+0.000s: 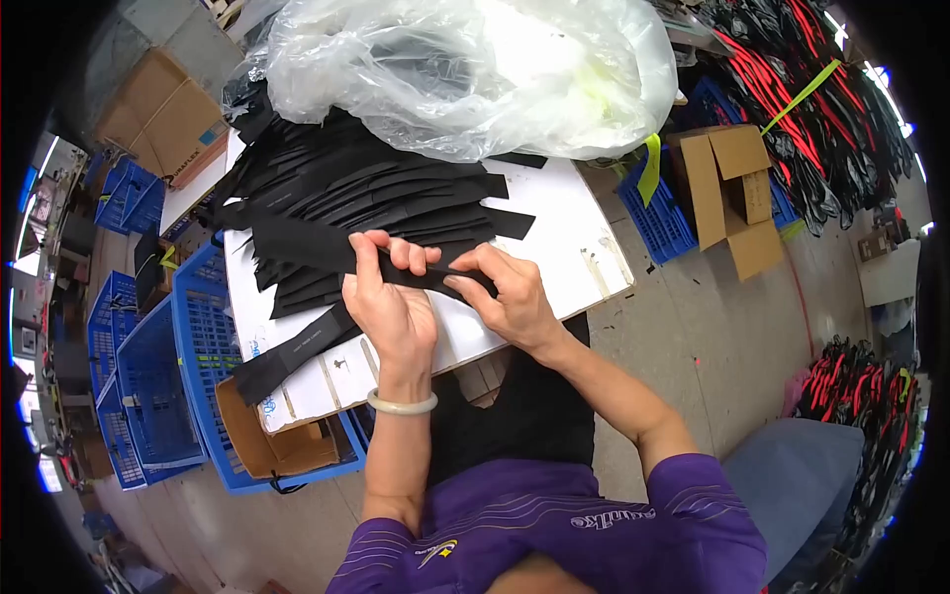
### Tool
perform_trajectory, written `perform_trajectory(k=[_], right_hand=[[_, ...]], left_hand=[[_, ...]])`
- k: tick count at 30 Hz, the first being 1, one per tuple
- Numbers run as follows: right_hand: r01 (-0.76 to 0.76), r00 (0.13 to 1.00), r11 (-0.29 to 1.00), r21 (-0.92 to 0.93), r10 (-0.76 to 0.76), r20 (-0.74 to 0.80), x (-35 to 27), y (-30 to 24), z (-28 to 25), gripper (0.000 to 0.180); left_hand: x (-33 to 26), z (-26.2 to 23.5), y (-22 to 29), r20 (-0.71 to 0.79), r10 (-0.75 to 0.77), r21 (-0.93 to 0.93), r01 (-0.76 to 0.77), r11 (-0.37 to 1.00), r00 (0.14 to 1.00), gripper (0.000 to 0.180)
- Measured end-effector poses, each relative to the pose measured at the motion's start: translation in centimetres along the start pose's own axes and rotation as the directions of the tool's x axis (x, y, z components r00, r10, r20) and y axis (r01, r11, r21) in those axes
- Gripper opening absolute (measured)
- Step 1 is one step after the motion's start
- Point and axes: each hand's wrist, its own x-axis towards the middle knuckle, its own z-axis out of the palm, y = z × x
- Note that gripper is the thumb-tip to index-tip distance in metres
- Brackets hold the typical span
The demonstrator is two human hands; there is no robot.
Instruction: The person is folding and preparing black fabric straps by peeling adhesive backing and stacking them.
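Purple sleeves came up to two hands at the white board. Both the left hand and the right hand pinched one black strip between fingers and thumbs, keeping it flat. More black strips lay piled just past the fingertips.

Bright, even light; fisheye-bent, dark rim.

Clear plastic bag at table's far end, brown cartons right
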Motion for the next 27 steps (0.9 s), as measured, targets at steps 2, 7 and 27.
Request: perform_trajectory(k=[2,7,27], right_hand=[[0.199,0.972,0.977,-0.076,-0.206,-0.109,1.3,-0.8,0.2,0.043],[0.139,0.987,0.98,-0.145,-0.15,-0.066,2.1,-1.8,-1.9,0.044],[-0.086,0.915,0.945,-0.314,-0.049,-0.4,16.0,6.1,-8.9,0.013]], left_hand=[[0.9,1.6,0.8,-0.189,-0.029,-0.003,0.029,1.0,0.981,0.033],[1.9,5.2,0.9,-0.322,-0.153,-0.176,0.099,0.979,0.934,0.033],[2.7,3.6,3.2,-0.438,0.083,0.315,0.067,0.947,0.895,0.047]])
